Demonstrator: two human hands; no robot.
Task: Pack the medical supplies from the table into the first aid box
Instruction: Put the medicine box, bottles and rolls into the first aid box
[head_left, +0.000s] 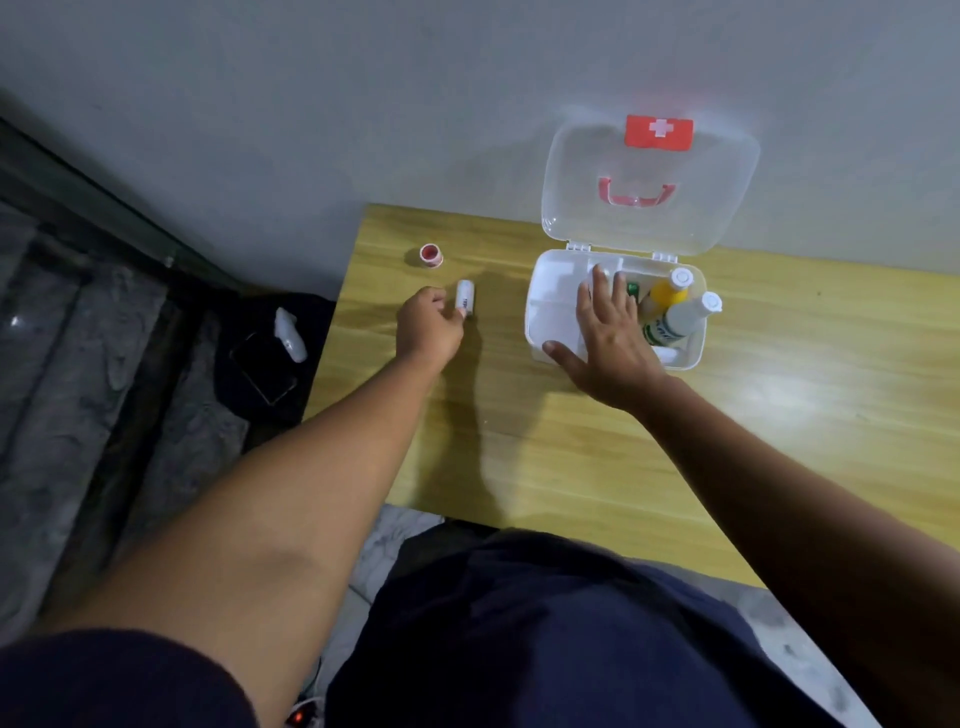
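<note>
The white first aid box (553, 306) stands open on the wooden table (571, 457), its clear lid (649, 218) with a red cross label leaning back against the wall. Inside lie a yellow bottle (667, 293), a white bottle (685, 317) and a small green item (632, 289). My right hand (608, 338) hovers flat over the box with its fingers spread, holding nothing. A small white bottle (465, 296) lies on the table to the left. My left hand (428, 327) touches its near end with its fingertips. A red tape roll (430, 254) sits farther back.
The table's left edge runs close to the tape roll. Beyond it, on a lower dark surface, lie a black phone (262, 371) and a white object (291, 332). A grey wall stands right behind the box.
</note>
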